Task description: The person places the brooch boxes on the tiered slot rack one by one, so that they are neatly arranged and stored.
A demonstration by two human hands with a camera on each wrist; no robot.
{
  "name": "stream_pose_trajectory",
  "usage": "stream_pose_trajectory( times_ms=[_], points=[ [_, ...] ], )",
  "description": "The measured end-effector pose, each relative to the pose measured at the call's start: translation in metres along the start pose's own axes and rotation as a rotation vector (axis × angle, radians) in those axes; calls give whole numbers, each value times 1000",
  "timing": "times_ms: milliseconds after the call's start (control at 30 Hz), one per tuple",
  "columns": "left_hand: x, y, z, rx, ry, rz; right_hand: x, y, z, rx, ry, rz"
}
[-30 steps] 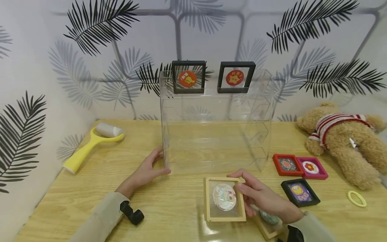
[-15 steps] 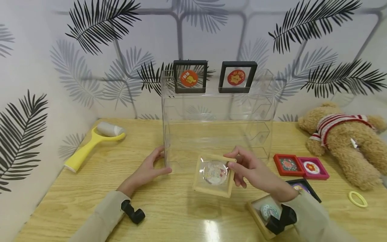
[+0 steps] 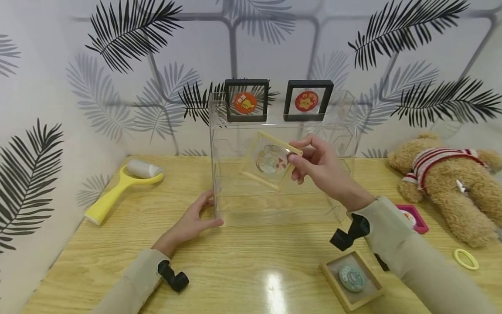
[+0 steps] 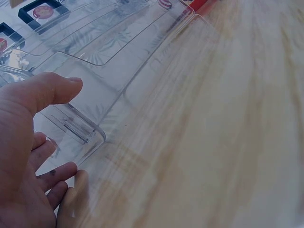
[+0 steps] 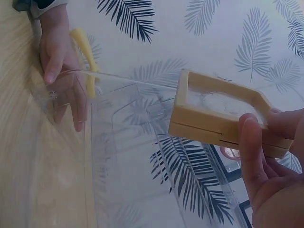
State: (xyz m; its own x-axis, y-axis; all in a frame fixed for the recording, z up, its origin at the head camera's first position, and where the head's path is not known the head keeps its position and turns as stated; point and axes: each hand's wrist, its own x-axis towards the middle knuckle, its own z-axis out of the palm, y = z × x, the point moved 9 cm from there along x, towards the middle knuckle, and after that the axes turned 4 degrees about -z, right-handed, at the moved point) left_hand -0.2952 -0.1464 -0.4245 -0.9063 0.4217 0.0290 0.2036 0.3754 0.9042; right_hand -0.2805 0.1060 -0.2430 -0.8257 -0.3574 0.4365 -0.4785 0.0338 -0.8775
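Note:
My right hand pinches a light wood-coloured display frame by its right corner, thumb in front. The frame is tilted, and a round, pale patterned badge shows behind its clear film. It is held in front of a clear acrylic tiered rack; I cannot tell whether they touch. At the rack's lower left side rests my left hand, thumb by the front corner and fingers along the side panel. On the rack's top tier stand two black frames, one with an orange badge, one with a red badge.
Another wooden frame with a green badge lies at front right. Beyond the right sleeve are a magenta frame, a yellow ring and a teddy bear. A yellow-handled lint roller lies at left. A patterned wall stands behind.
My right hand has lifted the wooden frame up and away from me, to the rack's front, and tilted it. The right sleeve now covers the red frame. The left hand stays put.

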Motion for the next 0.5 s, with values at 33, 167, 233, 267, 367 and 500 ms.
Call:
stream_pose_trajectory(
  times_ms=[33,167,233,267,367,500],
  points=[
    [0,0,0,0,-1,0,4,-1,-1,-23,5,1],
    [-1,-1,0,1,-1,-7,23,-4,-4,-155,21,-7],
    [-1,-1,-1,0,2,-9,33,-5,-5,-213,32,-22],
    [-1,-2,-2,1,4,-10,38,-4,-6,-238,38,-28],
    [-2,-1,-2,6,2,-13,51,-5,-9,-316,64,-52],
    [-1,-1,0,10,-4,-12,64,-8,-13,-372,93,-68]
  ],
)
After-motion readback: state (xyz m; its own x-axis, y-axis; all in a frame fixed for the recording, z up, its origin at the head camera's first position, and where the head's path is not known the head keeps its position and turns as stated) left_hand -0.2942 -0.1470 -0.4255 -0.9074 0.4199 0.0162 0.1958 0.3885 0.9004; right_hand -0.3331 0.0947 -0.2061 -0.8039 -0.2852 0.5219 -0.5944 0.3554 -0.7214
